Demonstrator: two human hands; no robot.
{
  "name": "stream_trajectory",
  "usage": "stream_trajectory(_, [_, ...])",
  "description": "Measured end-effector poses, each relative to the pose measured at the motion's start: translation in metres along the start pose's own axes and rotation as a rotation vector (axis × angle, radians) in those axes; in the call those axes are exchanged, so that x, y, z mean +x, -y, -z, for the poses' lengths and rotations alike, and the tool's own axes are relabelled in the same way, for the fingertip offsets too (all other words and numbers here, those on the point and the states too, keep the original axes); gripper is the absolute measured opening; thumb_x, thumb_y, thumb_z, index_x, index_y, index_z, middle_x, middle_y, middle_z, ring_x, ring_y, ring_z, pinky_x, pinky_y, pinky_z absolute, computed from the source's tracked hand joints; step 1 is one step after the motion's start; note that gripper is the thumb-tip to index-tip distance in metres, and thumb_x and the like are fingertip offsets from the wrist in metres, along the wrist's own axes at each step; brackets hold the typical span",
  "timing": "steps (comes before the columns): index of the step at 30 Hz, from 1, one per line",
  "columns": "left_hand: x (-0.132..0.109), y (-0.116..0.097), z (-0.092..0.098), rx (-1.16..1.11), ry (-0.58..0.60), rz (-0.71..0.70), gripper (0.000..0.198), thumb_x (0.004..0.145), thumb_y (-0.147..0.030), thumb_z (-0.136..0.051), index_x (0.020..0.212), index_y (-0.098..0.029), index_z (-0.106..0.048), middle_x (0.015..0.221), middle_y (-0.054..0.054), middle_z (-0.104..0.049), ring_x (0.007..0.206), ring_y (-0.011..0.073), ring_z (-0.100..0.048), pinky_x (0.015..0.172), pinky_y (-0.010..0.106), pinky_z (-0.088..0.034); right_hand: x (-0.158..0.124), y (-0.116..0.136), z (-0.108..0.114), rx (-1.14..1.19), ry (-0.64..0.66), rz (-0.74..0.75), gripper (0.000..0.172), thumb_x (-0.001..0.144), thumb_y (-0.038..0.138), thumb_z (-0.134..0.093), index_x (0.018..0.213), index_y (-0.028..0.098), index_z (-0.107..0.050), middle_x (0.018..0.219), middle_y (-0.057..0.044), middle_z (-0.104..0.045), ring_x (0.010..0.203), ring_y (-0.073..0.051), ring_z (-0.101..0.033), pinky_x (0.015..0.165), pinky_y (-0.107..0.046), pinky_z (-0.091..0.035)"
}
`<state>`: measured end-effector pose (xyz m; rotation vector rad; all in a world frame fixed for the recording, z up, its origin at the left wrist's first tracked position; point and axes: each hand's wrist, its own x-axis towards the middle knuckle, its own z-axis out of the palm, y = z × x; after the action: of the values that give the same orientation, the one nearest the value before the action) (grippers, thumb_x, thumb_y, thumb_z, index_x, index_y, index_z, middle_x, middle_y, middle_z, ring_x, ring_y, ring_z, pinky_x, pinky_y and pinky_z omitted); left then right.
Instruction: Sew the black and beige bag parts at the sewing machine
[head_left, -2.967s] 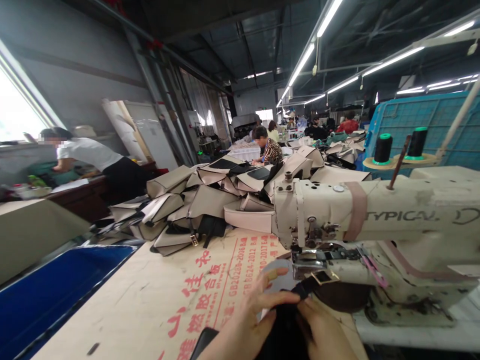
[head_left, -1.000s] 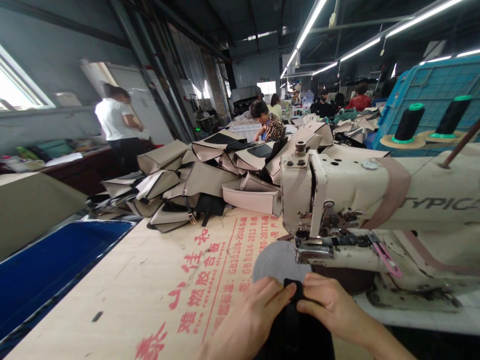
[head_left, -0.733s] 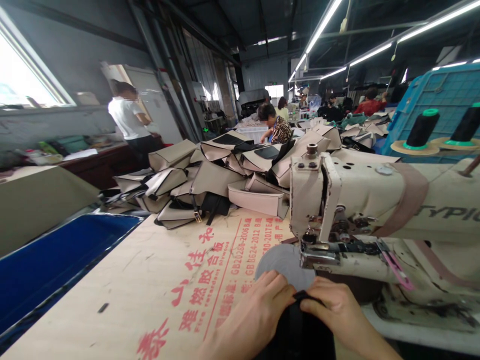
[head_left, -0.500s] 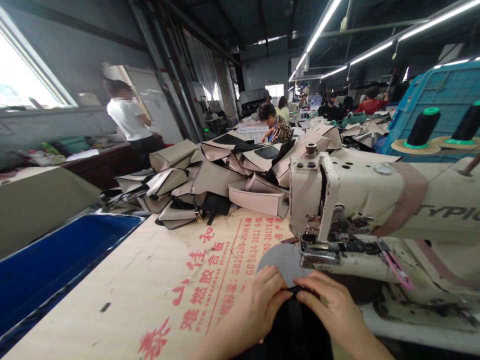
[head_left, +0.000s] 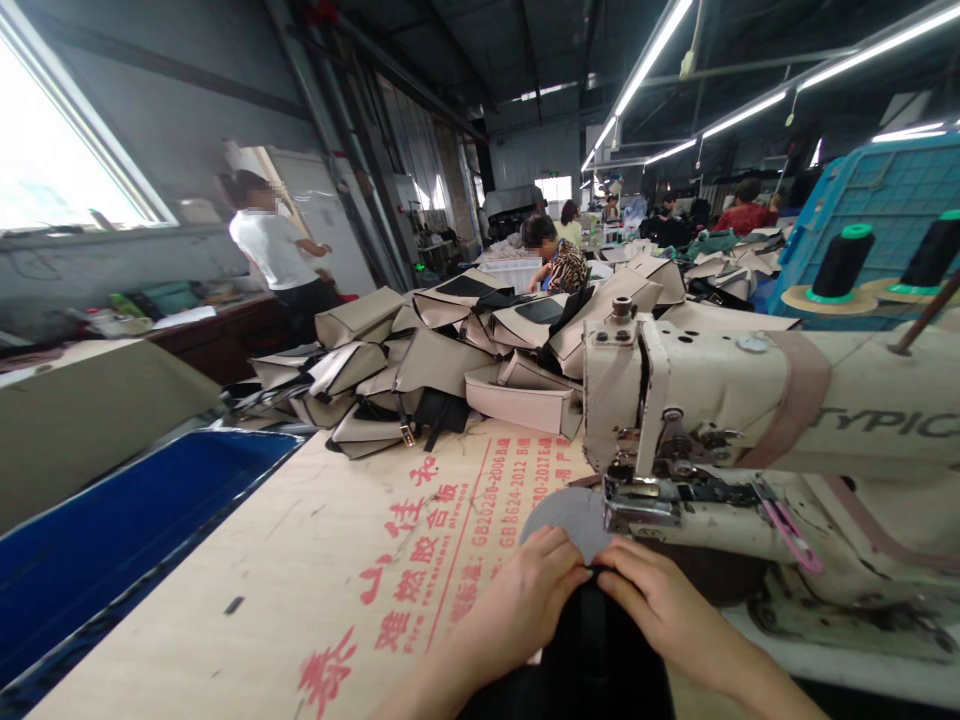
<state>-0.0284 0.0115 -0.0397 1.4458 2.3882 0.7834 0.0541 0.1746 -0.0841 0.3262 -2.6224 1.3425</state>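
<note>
Two hands (head_left: 570, 600), fingers (head_left: 555, 556) gripping black fabric (head_left: 592, 650) between them, grey disc (head_left: 562, 518) just beyond

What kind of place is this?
Probably a bag-making sewing workshop: an industrial sewing machine, black thread cones, and a heap of beige bag pieces on a plywood bench.

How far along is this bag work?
Done: a heap of beige bags looks made. In hand: a black bag piece, pinched by the left hand and right hand beside the sewing machine. Left: that black piece; how much stitching it lacks cannot be told.
</note>
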Motion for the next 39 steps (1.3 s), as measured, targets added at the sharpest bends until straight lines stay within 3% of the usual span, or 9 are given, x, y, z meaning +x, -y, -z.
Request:
stream_trajectory(6, [-0.011, -0.007, 0.010, -0.078, 0.006, 0.080, 0.018, 0.085, -0.023, -0.042, 0.093, -0.019, -0.058, 0.095, 0.002, -0.057, 0.090, 0.0143, -0.054, 0.081, 0.026, -0.043, -0.004, -0.007, -0.011, -0.047, -0.123, -0.006, 0.020, 0.093, 0.024, -0.036, 0.081, 0.018, -0.052, 0.083, -0.002, -0.053, 0.079, -0.015, -0.051, 0.072, -0.026, -0.037])
stream_trajectory(10, [-0.024, -0.009, 0.005, 0.085, 0.058, 0.187, 0.057, 0.069, -0.010, -0.050, 0.124, -0.020, -0.043, 0.128, 0.007, -0.047, 0.116, 0.0224, -0.043, 0.099, 0.034, -0.034, -0.007, -0.010, -0.015, -0.046, -0.183, 0.027, 0.020, 0.094, 0.025, -0.035, 0.086, 0.019, -0.053, 0.083, -0.002, -0.053, 0.081, -0.015, -0.050, 0.074, -0.026, -0.035])
stream_trajectory(17, [0.006, 0.007, 0.028, 0.198, 0.551, 0.184, 0.032, 0.068, -0.013, -0.053, 0.096, -0.023, -0.066, 0.093, 0.004, -0.068, 0.083, 0.0220, -0.062, 0.072, 0.028, -0.047, -0.005, -0.010, -0.008, -0.012, -0.111, 0.057, 0.021, 0.093, 0.024, -0.039, 0.078, 0.018, -0.053, 0.077, 0.000, -0.052, 0.073, -0.014, -0.049, 0.066, -0.025, -0.033])
stream_trajectory(20, [0.012, 0.013, 0.045, 0.150, 0.605, 0.172, 0.025, 0.079, -0.031, -0.049, 0.096, -0.024, -0.066, 0.085, 0.001, -0.070, 0.073, 0.0180, -0.063, 0.065, 0.024, -0.047, -0.004, -0.013, -0.005, 0.010, -0.161, 0.025, 0.022, 0.093, 0.024, -0.038, 0.079, 0.018, -0.053, 0.077, 0.000, -0.053, 0.073, -0.013, -0.050, 0.066, -0.024, -0.034])
stream_trajectory(22, [0.008, 0.013, 0.044, 0.003, 0.542, 0.136, 0.032, 0.085, -0.039, -0.041, 0.107, -0.027, -0.061, 0.094, -0.002, -0.068, 0.082, 0.0160, -0.063, 0.072, 0.023, -0.047, -0.004, -0.014, -0.005, 0.018, -0.180, 0.017, 0.021, 0.093, 0.024, -0.038, 0.080, 0.018, -0.054, 0.077, 0.000, -0.053, 0.073, -0.013, -0.050, 0.067, -0.023, -0.034])
stream_trajectory(25, [0.000, 0.010, 0.029, -0.205, 0.245, 0.089, 0.035, 0.086, -0.038, -0.042, 0.119, -0.029, -0.052, 0.116, -0.003, -0.060, 0.103, 0.0151, -0.055, 0.090, 0.024, -0.040, -0.005, -0.015, -0.006, 0.026, -0.203, 0.007, 0.021, 0.093, 0.024, -0.038, 0.081, 0.018, -0.054, 0.078, 0.000, -0.053, 0.074, -0.013, -0.050, 0.068, -0.023, -0.035])
stream_trajectory(28, [0.000, 0.004, 0.011, -0.185, 0.018, 0.054, 0.030, 0.087, -0.034, -0.043, 0.112, -0.027, -0.058, 0.110, -0.001, -0.062, 0.100, 0.0135, -0.055, 0.090, 0.024, -0.039, -0.004, -0.014, -0.007, 0.036, -0.216, 0.005, 0.020, 0.093, 0.024, -0.038, 0.081, 0.018, -0.054, 0.080, 0.000, -0.053, 0.076, -0.013, -0.051, 0.068, -0.023, -0.035])
stream_trajectory(35, [0.005, -0.001, 0.005, -0.094, -0.096, 0.030, 0.023, 0.088, -0.026, -0.042, 0.093, -0.021, -0.064, 0.088, 0.001, -0.062, 0.085, 0.0120, -0.056, 0.078, 0.023, -0.042, -0.009, -0.011, -0.012, 0.023, -0.282, -0.051, 0.013, 0.091, 0.027, -0.044, 0.095, 0.021, -0.054, 0.089, -0.001, -0.055, 0.083, -0.014, -0.052, 0.076, -0.024, -0.039])
stream_trajectory(39, [0.004, -0.001, 0.004, -0.088, -0.106, 0.052, 0.022, 0.088, -0.024, -0.040, 0.094, -0.022, -0.062, 0.089, 0.000, -0.061, 0.086, 0.0121, -0.055, 0.078, 0.023, -0.042, -0.016, -0.013, -0.019, -0.198, -0.389, -0.012, 0.027, 0.091, 0.027, -0.044, 0.118, 0.022, -0.045, 0.098, -0.003, -0.053, 0.091, -0.017, -0.050, 0.082, -0.029, -0.039])
